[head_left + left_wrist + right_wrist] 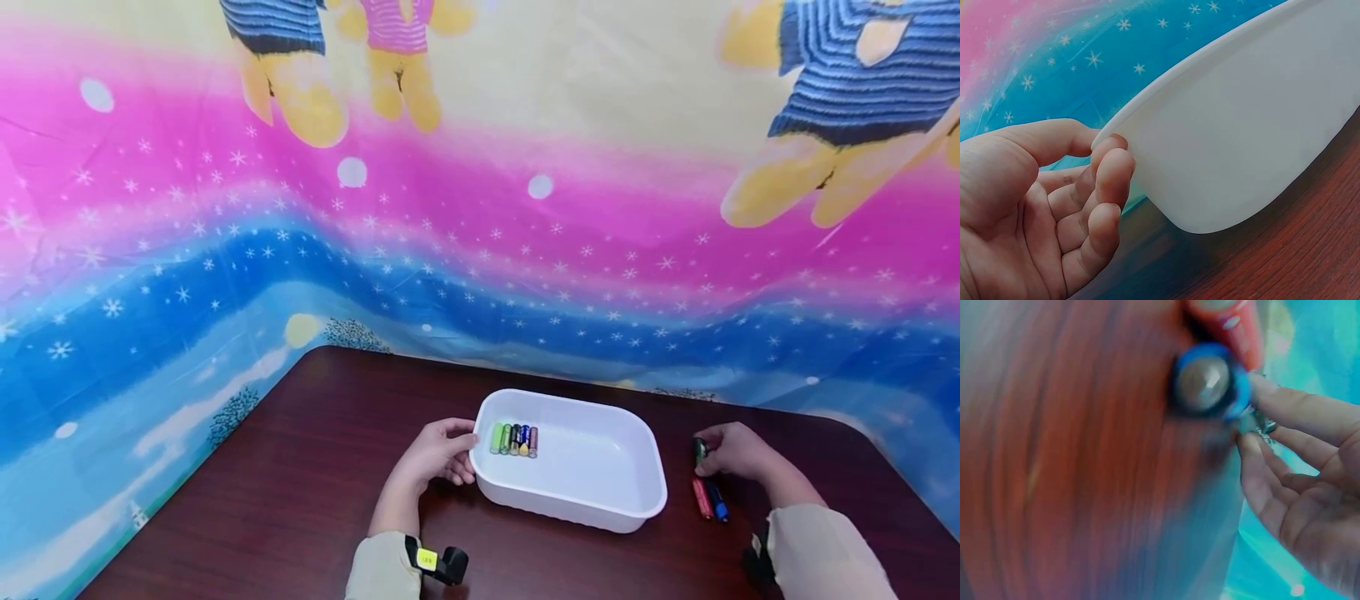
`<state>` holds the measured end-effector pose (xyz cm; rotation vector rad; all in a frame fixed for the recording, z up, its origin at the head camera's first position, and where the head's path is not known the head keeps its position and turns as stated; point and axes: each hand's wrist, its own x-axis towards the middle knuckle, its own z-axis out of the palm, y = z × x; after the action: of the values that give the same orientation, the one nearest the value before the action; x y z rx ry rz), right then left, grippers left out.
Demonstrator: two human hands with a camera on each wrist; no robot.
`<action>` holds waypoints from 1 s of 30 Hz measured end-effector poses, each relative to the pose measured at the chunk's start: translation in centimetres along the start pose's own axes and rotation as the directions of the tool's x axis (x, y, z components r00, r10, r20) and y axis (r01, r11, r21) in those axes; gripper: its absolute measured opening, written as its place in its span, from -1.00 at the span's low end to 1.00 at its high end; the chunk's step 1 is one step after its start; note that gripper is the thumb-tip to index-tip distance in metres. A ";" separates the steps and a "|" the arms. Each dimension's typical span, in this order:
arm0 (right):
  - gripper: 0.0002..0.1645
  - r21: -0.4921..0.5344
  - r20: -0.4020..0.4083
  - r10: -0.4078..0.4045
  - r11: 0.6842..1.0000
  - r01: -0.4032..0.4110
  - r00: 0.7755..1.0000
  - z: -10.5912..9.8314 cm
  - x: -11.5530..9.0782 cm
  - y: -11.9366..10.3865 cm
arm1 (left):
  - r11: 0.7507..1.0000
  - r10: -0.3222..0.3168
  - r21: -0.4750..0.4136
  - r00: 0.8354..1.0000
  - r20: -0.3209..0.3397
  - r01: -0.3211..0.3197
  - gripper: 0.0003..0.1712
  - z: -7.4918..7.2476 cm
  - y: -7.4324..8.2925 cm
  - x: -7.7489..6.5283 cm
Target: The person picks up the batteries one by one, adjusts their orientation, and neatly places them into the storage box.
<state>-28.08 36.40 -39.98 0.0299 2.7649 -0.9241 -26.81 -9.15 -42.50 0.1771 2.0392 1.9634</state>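
Note:
A white plastic tray (600, 510) stands on the table, and my left hand (438, 454) pinches its left rim between thumb and fingers. Several batteries (514, 440) lie side by side in a row at the tray's left end, green ones leftmost. To the right of the tray, my right hand (738, 454) pinches a dark green battery (701, 450) between thumb and fingers. Just nearer than that hand, a red battery (702, 498) and a blue battery (717, 502) lie together on the table. In the right wrist view the blue battery's end (1205, 384) partly hides the held one.
The dark wood-grain table (300, 500) runs back to a printed cloth (480, 250) hanging behind it. Wrist camera straps (438, 560) sit at both sleeve cuffs.

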 end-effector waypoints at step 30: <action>-0.04 0.473 0.013 -0.062 0.880 0.049 0.998 -2.2 -0.3 -5.6 | 1.000 0.016 0.008 1.000 0.003 -0.016 -0.51 0.0 0.0 -0.1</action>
<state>-28.69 33.18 -34.90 0.0179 2.4544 -1.5802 -26.71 -9.19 -42.44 0.1980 2.0503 1.9635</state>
